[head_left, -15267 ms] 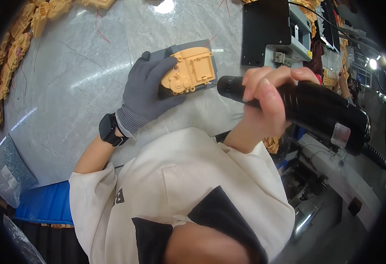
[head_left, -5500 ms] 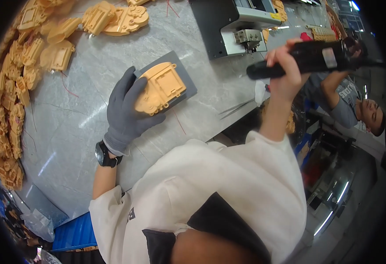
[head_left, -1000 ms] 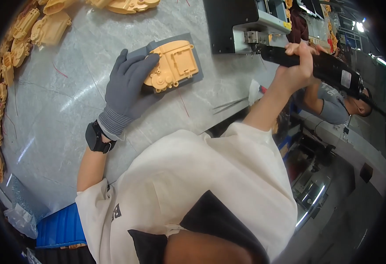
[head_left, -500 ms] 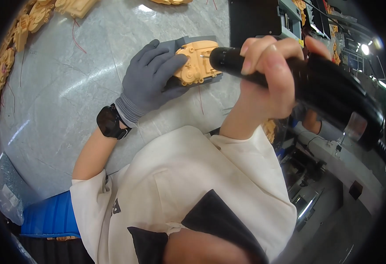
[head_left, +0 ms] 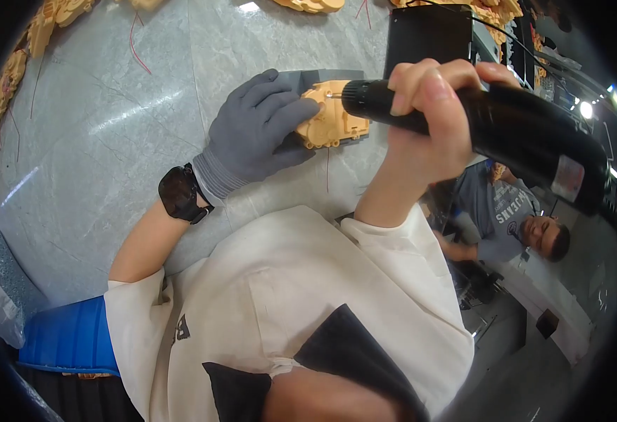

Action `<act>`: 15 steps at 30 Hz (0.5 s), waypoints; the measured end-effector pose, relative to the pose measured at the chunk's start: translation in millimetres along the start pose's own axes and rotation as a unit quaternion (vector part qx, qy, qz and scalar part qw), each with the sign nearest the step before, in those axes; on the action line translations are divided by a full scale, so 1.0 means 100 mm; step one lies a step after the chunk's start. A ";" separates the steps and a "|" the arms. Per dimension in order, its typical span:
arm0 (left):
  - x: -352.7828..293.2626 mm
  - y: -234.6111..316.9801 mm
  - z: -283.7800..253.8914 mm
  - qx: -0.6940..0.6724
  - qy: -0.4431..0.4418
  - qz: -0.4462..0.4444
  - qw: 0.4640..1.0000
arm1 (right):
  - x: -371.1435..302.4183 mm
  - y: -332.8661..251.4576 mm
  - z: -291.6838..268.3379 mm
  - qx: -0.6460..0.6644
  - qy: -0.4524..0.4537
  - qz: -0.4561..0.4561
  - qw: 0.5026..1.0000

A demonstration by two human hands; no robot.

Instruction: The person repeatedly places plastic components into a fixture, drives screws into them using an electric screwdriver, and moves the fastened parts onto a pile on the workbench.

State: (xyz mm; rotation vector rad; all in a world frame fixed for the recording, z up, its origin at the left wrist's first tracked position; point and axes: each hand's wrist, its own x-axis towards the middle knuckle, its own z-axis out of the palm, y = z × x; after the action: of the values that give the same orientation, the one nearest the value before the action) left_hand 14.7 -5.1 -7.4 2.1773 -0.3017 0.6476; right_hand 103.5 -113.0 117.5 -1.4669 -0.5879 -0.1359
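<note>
My left hand (head_left: 256,130), in a grey knit glove, rests over the left side of a yellow-orange plastic housing (head_left: 344,126) and grips it. The housing sits on a dark grey block-like holder (head_left: 347,74) on the table, with a thin red wire sticking out on its near side. My bare right hand (head_left: 436,105) is wrapped around a black electric screwdriver (head_left: 526,137), held nearly level and pointing left. Its thin bit reaches over the far left part of the housing; whether it touches a screw cannot be made out.
The grey marble-patterned table (head_left: 132,141) carries more orange plastic parts (head_left: 13,91) along its left and far edges, some with red wires. A black box-like panel (head_left: 428,35) stands beyond the screwdriver. Another person (head_left: 505,218) is at the right. A blue bin (head_left: 69,337) stands lower left.
The screwdriver's bit has shifted toward the far edge of the housing. My left hand keeps its hold. The whole view has moved slightly, and the other person shows more fully at the right.
</note>
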 end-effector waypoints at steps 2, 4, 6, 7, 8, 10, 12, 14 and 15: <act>0.00 -0.01 0.00 -0.005 0.002 -0.002 1.000 | 0.00 0.01 -0.04 -0.017 -0.014 -0.009 1.000; 0.00 0.00 0.00 -0.003 -0.008 -0.005 1.000 | -0.01 0.07 -0.12 0.126 -0.020 -0.068 0.989; -0.01 -0.01 0.01 -0.004 -0.008 -0.007 1.000 | 0.01 0.06 -0.12 0.122 -0.020 -0.064 0.990; -0.01 -0.02 0.01 -0.006 -0.007 -0.006 1.000 | 0.02 0.07 -0.10 0.133 -0.014 -0.056 0.989; 0.00 -0.01 0.02 -0.008 -0.007 -0.005 1.000 | 0.03 0.06 -0.10 0.142 -0.007 -0.050 0.989; 0.02 0.00 0.02 -0.010 -0.018 -0.006 1.000 | 0.03 0.02 -0.11 0.072 -0.024 -0.043 0.996; 0.02 0.00 0.01 -0.011 -0.015 -0.006 1.000 | 0.03 0.01 -0.09 0.007 -0.043 -0.032 0.999; 0.01 0.01 0.01 -0.013 -0.011 -0.007 1.000 | 0.04 0.03 -0.02 -0.041 -0.038 -0.036 0.998; 0.00 0.00 0.01 -0.013 -0.010 -0.013 1.000 | 0.04 0.05 -0.01 -0.040 -0.040 -0.035 0.998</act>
State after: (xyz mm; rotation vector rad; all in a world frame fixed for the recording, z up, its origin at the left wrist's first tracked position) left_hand 14.4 -6.0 -7.8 2.1599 -0.2900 0.6052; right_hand 109.0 -112.7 114.8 -1.5353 -0.7058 -0.1563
